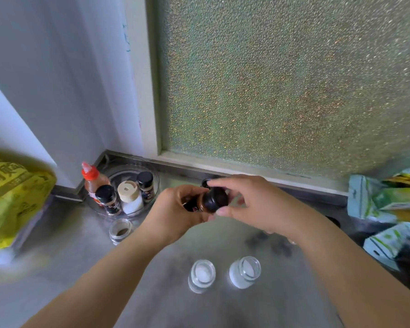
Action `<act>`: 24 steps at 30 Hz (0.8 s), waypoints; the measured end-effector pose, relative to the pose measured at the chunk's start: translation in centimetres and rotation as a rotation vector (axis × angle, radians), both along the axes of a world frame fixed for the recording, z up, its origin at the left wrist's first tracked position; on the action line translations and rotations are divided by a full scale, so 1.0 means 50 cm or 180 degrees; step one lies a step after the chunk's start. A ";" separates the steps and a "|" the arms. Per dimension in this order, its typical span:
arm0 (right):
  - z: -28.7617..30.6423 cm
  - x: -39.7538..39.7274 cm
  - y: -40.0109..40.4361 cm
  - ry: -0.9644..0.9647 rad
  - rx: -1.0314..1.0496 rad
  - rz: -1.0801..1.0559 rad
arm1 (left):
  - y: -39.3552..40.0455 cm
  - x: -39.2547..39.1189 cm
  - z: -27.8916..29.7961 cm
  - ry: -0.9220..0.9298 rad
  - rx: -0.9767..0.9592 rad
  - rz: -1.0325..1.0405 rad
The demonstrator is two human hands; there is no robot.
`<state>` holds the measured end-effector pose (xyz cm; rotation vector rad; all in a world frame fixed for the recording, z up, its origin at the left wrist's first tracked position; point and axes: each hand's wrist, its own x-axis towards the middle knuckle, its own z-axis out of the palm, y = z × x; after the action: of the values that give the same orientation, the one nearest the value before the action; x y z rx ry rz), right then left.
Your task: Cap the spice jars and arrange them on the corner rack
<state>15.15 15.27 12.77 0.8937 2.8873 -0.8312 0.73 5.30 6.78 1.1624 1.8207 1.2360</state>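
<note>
My left hand point(175, 213) grips a small spice jar point(195, 204) with a dark label, held above the steel counter. My right hand point(251, 204) has its fingers around the black cap point(215, 200) on that jar's mouth. In the corner stands a clear round rack point(149, 200) with two black-capped jars point(108, 200) point(145, 184), a beige-capped white jar point(129, 196) and a red-capped sauce bottle point(91, 178). Three uncapped glass jars stand on the counter: one with dark spice point(120, 230) beside the rack, two with white powder point(201, 275) point(245, 274) near me.
A yellow bag point(12, 197) sits at the left edge. Green and white packets point(386, 204) pile up at the right. A frosted window point(282, 91) and a white wall close off the back. Dark blurred shapes point(268, 242), perhaps loose caps, lie under my right arm.
</note>
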 end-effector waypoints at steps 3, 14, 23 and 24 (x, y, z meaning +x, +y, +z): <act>-0.009 -0.025 -0.014 -0.0146 0.0588 -0.0328 | 0.001 -0.004 0.004 0.0065 -0.0040 0.0059; -0.017 -0.052 -0.023 -0.0340 0.0931 -0.0303 | -0.005 -0.022 0.005 0.0032 0.0045 0.0076; 0.002 -0.079 -0.016 0.0028 0.0506 0.0366 | -0.016 -0.050 0.001 -0.0457 0.0177 0.0062; -0.001 -0.090 -0.018 0.0031 0.0590 0.0402 | -0.021 -0.053 -0.002 -0.0432 0.0217 0.0151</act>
<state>10.64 14.35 12.71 0.7095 3.0295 -0.5679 -1.93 4.25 6.70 1.0506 1.7265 1.3794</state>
